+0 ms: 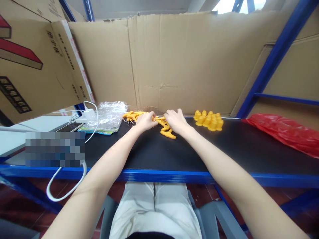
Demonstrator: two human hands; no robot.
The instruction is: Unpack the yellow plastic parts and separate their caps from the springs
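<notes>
My left hand (146, 121) has its fingers curled and pressed together at a small yellow plastic piece (159, 118) over the black table. From the other side my right hand (176, 121) meets the same piece, its fingers bent downward and partly hidden. Just below the right hand lie more curved yellow pieces (168, 134), loosely bunched. Left of my left hand is a heap of yellow pieces with small metal chains (129, 116), like keychains. The exact shape of the piece between my hands is too small to make out.
A cluster of yellow cup-like pieces (209, 120) stands to the right. Farther right lies a red plastic bag (284, 131). Clear plastic wrap (111, 114), a white charger (89, 114) with cables and a phone (71, 127) are on the left. Cardboard (194, 63) walls the back.
</notes>
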